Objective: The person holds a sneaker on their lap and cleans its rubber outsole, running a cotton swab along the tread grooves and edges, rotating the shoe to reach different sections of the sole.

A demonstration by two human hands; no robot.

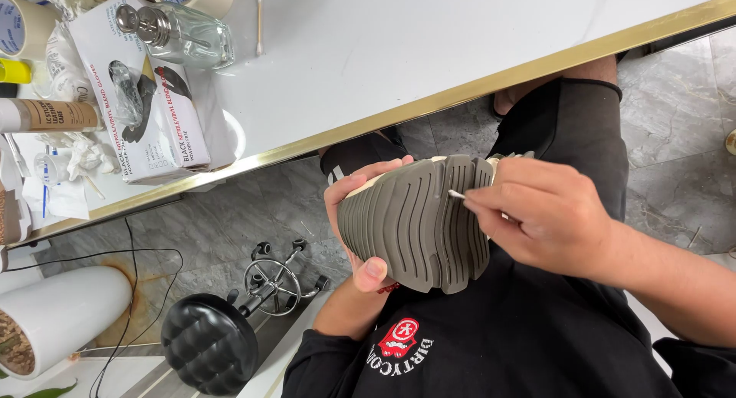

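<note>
Fingers [502,206] of the right hand [548,218]: pinched together on a thin white swab stick [458,194], its tip touching a groove of the sole. Left hand [354,214]: fingers curled around the far edge of a shoe [418,222], thumb pressed on the near edge, clamped firmly on it. Shoe: held sole-up above the person's lap, between the two hands; grey-brown ribbed sole with wavy grooves, cream upper just visible at the rim. Clothing: black top with a red and white emblem on the chest. White table [429,45] with a gold edge, beyond the shoe: one box of gloves [142,99], a clear glass bottle [184,34] with a metal pump lying on the box, rolls of tape [19,26] at the far corner, a loose cotton swab [260,22]. Grey marble floor below: a black ribbed stool [208,343] with a chrome base, a white cylindrical container [57,317], black cables.
</note>
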